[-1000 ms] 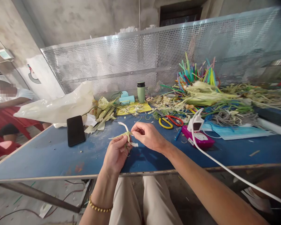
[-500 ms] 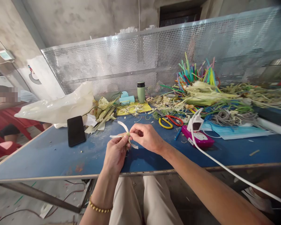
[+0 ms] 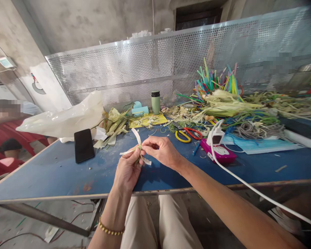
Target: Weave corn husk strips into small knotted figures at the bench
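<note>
Pale strips of what looks like corn husk cross at a small greenish centre, their ends sticking out several ways. My left hand pinches this husk piece from below, thumb on top near the middle. My right hand is closed, with thumb and forefinger pinched at the right side of the centre; whatever fine part lies between those fingertips is too small to make out. Both hands are over the blue table, close to its front edge.
A black phone lies left. Scissors, a magenta power block with a white cable, and a blue mask lie right. Behind are dried husks, a green bottle and a plastic bag. A person sits at far left.
The husk piece has turned slightly in my fingers: its upper strip now points more upright and looks broader. Both hands have shifted very little to the left.
</note>
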The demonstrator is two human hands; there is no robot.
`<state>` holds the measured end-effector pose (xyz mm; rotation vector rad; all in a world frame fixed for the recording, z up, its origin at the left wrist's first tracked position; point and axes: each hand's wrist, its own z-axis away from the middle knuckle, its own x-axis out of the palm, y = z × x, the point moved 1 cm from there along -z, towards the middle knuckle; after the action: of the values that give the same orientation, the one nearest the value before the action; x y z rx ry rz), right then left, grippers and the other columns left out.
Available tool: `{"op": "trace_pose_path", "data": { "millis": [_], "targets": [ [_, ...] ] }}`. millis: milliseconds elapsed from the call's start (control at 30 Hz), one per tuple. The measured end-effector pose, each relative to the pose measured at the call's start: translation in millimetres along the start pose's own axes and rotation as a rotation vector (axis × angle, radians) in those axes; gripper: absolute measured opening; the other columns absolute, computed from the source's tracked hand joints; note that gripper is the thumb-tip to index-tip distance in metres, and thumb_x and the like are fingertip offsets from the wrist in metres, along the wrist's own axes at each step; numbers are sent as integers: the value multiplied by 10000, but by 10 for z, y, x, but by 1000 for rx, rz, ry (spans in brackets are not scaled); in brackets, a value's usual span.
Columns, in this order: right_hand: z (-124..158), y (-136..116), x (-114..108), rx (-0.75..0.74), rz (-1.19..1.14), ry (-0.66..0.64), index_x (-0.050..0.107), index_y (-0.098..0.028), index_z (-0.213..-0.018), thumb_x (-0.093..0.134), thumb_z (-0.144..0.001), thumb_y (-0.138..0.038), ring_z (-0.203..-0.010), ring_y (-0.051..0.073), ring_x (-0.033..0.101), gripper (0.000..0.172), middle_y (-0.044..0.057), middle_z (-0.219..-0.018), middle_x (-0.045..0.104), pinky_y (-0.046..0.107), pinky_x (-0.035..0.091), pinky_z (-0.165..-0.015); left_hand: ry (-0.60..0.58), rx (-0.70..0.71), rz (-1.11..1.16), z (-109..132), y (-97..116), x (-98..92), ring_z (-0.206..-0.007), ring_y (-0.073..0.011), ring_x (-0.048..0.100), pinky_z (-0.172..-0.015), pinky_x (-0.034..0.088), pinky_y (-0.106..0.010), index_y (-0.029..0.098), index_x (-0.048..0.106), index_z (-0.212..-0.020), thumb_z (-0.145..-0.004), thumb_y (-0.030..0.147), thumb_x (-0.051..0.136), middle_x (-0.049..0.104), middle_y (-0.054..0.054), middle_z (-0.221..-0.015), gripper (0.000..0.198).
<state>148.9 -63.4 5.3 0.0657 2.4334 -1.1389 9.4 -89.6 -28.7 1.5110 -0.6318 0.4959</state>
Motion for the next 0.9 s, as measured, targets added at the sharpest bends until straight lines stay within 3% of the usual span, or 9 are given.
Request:
{"op": "trace_pose_path", "data": {
  "millis": [167,300,400,667,900],
  "targets": [
    [7,9,24,20,-38,-15,656,-145,-739,570,-862,-179,-580,76,528,154,-5,-689,669,180,403,-576,0,2,26,-27,-15,-26,-484,-28,528,-479,475,-114,103,721,-867,-707,165,800,645,0,-666,189],
    [-7,38,-21,45,97,-4,656,-141,-712,610,-878,-296,-567,83,495,232,-7,-627,632,196,371,-559,-17,12,20,-27,-29,-41,-509,-34,523,-490,459,-125,98,720,-886,-716,176,794,630,-6,-673,200],
    [-30,47,-81,35,111,46,680,-145,-775,609,-882,-362,-623,96,518,252,9,-706,653,205,377,-582,-31,-9,-35,-3,-47,-34,-519,-36,503,-499,434,-136,85,716,-836,-715,196,799,611,-12,-665,184],
    [-57,90,-70,129,-45,35,595,-143,-674,618,-810,-244,-574,88,483,171,-24,-617,573,206,364,-554,-98,-22,-127,40,-75,67,-551,-48,435,-520,385,-176,81,693,-787,-703,264,811,543,3,-659,234],
    [-52,93,-29,153,-131,50,573,-154,-637,626,-799,-299,-530,77,403,224,-48,-567,505,211,335,-532,10,111,-204,8,-143,78,-524,-35,360,-483,286,-183,113,667,-792,-706,297,802,512,31,-663,244]
  ]
}}
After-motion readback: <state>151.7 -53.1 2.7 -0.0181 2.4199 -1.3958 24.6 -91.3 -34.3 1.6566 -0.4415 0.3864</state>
